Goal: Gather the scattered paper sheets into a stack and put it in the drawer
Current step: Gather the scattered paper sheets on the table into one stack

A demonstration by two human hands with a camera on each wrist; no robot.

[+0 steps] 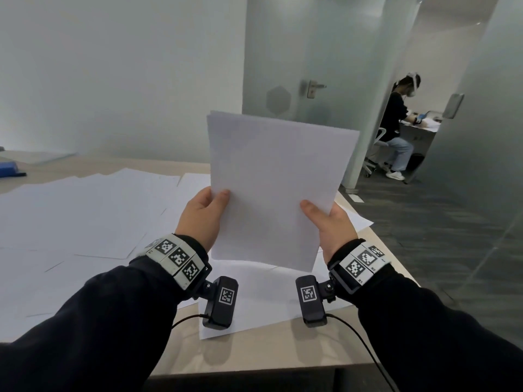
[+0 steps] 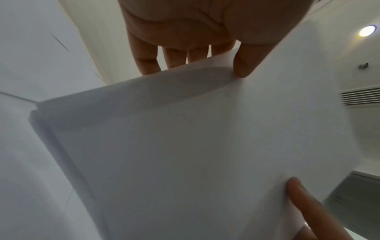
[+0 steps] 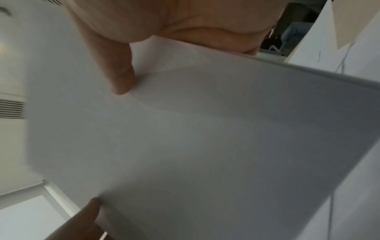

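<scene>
I hold a thin stack of white paper sheets (image 1: 271,190) upright above the table. My left hand (image 1: 205,213) pinches its left edge, thumb on the near face and fingers behind. My right hand (image 1: 325,222) pinches the right edge the same way. The left wrist view shows the stack (image 2: 195,146) with my left hand's thumb (image 2: 244,63) pressed on it; the right wrist view shows the stack (image 3: 205,138) under my right hand's thumb (image 3: 121,78). Several loose white sheets (image 1: 85,216) lie scattered over the table, one (image 1: 263,295) just below the held stack. No drawer is in view.
The light wooden table (image 1: 268,352) ends close at the front and right. A blue object (image 1: 8,168) lies at the far left. Beyond a glass door (image 1: 311,89), a seated person (image 1: 396,128) works at another desk. Grey carpet (image 1: 438,236) fills the right.
</scene>
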